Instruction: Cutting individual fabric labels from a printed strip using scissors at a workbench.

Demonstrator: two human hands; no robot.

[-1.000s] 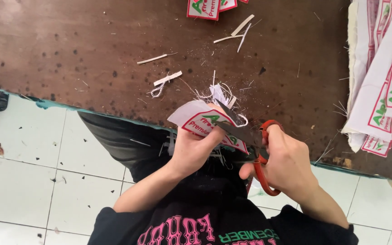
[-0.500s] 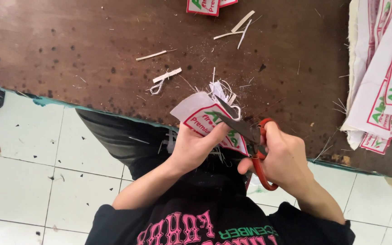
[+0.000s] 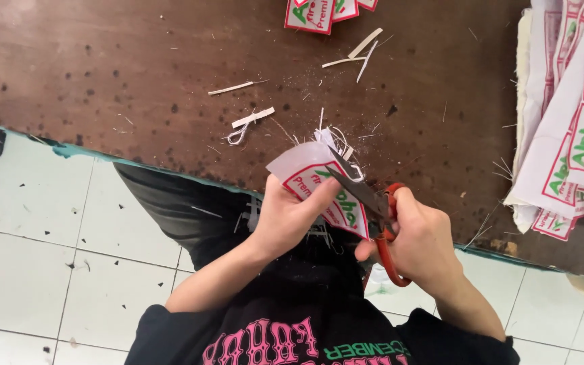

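Seen from above, a person sits at the edge of a dark, speckled wooden table [image 3: 136,61], hands raised over the lap. The left hand [image 3: 288,216] pinches a white fabric label [image 3: 309,179] with a red border and green and red print, thumb on top and fingers curled beneath it. The label is held in the air just over the table's near edge, tilted, with loose white threads trailing from its far end. The right hand [image 3: 420,243] grips a pair of scissors [image 3: 373,209] with red handles, fingers closed through the loops. The dark blades are parted around the label's edge, though it is hard to tell how wide.

On the table, thin white trimmings [image 3: 251,120] and strips lie scattered near the hands. A few finished labels [image 3: 319,13] sit at the far edge. To the right, a stack of uncut printed fabric [image 3: 576,115] rests on the table, well apart from the hands. Below is a white tiled floor [image 3: 28,270], flecked with small scraps. The person wears a black shirt [image 3: 292,331] and dark trousers.
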